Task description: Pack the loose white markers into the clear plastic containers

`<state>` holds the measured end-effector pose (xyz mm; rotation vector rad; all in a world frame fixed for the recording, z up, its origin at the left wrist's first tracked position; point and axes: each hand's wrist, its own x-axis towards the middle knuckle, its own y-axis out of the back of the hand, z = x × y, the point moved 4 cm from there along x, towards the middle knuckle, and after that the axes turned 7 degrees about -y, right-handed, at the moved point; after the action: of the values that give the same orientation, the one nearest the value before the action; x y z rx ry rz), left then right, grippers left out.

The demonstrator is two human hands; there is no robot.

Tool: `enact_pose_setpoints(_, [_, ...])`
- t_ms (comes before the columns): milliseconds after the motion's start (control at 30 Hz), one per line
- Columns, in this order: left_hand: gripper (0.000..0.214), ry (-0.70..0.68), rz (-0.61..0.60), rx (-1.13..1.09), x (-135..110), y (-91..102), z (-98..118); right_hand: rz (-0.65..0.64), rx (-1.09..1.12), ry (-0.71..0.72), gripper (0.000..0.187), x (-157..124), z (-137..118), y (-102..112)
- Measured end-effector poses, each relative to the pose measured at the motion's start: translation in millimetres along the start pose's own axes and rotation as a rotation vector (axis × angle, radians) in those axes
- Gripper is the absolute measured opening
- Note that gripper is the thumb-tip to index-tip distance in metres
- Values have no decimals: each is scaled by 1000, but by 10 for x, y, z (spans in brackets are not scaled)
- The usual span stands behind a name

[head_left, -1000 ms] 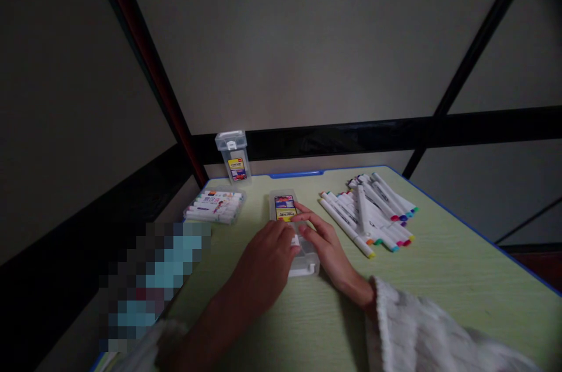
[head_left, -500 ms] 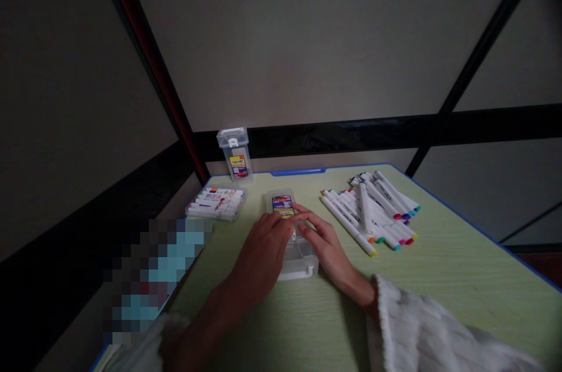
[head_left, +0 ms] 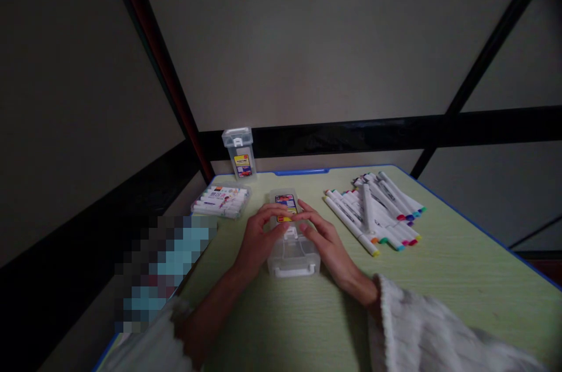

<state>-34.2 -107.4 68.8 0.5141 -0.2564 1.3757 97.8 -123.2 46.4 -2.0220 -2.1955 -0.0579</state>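
A clear plastic marker case (head_left: 292,255) with a colourful label lies flat on the green table (head_left: 439,278), its handle end toward me. My left hand (head_left: 257,240) curls round the case's left side. My right hand (head_left: 327,243) lies along its right side. The fingertips of both hands meet on top of the case near the label. White sleeves cover both of my forearms.
A pile of loose white markers with coloured caps (head_left: 377,214) lies to the right of the case. A flat case full of markers (head_left: 220,201) sits to the left. Another clear case (head_left: 239,152) stands upright at the back. Black frame bars run behind the table.
My left hand slid off the top of the case to its left side, uncovering the near end with the handle. The right hand stayed on the case.
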Motion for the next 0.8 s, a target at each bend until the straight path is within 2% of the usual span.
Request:
enact_pose_setpoints(100, [16,3,-39,-48,6,-7,-56,-36,-7,-53,25,-10,-7,-14])
enact_pose_setpoints(333, [20,83,-44,-79,-7,-31,-184,-213,204,-198,66,6,53,-46])
enact_pose_setpoints(467, [24,160,-51,-195,-19,-68,-227,-248,218,-260,81,10,96,-40])
enact_pose_setpoints(667, [28,188,-19,-255,-25,-98,-269,-232,249,-277,81,-19,70,-44])
enact_pose_setpoints(800, [34,190,26,-327,29,-166,-320,-118,289,-286,77,9,115,-16])
